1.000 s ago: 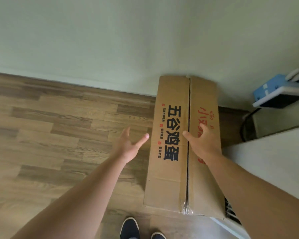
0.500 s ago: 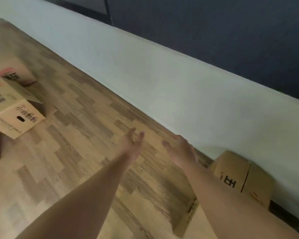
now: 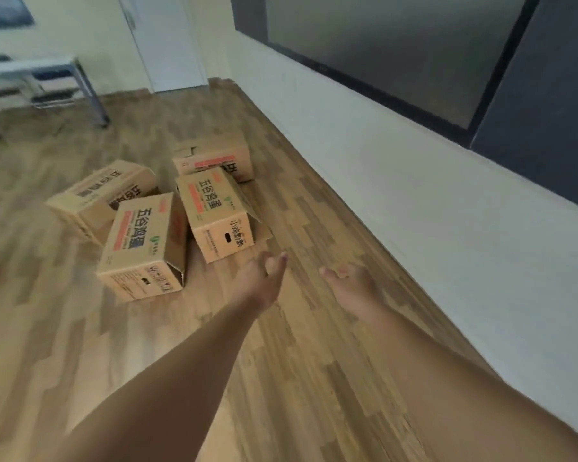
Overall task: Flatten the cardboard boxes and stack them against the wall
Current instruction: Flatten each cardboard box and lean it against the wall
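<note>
Several brown cardboard boxes with printed lettering stand in a cluster on the wooden floor ahead. The nearest box (image 3: 144, 245) lies on its side at left of centre. Another box (image 3: 219, 213) sits just beyond my hands, a third box (image 3: 97, 195) lies behind to the left, and one more box (image 3: 214, 160) is farthest back. None looks flattened. My left hand (image 3: 264, 278) is stretched forward, empty, with loosely curled fingers, a little short of the middle box. My right hand (image 3: 349, 283) reaches out beside it, empty, fingers apart.
A white wall (image 3: 414, 195) with a dark panel (image 3: 397, 45) above runs along the right. A metal-legged table (image 3: 47, 81) stands at the far left, and a white door (image 3: 171, 41) is at the back. Open wood floor (image 3: 314, 378) lies around my arms.
My view has swung left, away from the flattened box against the wall, to the cluster of unflattened boxes. My right hand left the flattened box; both hands are now empty and extended forward.
</note>
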Motion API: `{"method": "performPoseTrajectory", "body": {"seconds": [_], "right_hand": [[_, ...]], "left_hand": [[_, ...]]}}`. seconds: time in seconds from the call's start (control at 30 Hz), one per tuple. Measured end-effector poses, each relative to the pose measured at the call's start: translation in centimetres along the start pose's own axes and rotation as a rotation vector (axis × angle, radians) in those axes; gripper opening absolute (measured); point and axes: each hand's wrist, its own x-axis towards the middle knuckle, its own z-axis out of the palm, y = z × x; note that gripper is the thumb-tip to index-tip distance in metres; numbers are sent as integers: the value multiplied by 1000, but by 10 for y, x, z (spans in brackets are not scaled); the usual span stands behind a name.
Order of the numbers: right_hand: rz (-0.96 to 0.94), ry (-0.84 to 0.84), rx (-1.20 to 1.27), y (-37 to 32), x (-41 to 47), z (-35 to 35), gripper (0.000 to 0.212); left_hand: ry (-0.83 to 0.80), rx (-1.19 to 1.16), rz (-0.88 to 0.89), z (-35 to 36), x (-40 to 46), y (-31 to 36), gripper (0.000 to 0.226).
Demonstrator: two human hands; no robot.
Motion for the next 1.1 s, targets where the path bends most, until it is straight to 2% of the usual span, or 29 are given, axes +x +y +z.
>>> {"method": "performPoseTrajectory", "body": {"seconds": [0.1, 0.27, 0.43, 0.6, 0.77, 0.9, 1.1], "right_hand": [[-61, -53, -38, -61, 39, 38, 50], [-84, -137, -37, -148, 119, 93, 56], [-91, -201, 0, -214, 230, 135, 41], [-46, -267, -2, -279, 333, 170, 37], [4, -306, 13, -330, 424, 214, 54], [42, -324, 3, -357, 502, 256, 55], [213, -303, 24, -373, 623, 310, 52]], "left_hand": [[42, -1, -44, -50, 47, -35, 77], [91, -3, -108, -103, 139, -79, 67], [135, 12, -161, -128, 251, -113, 87], [186, 29, -221, -162, 356, -136, 68], [185, 15, -248, -184, 462, -169, 64], [134, -3, -255, -186, 553, -208, 68], [48, -12, -293, -168, 686, -269, 70]]}}
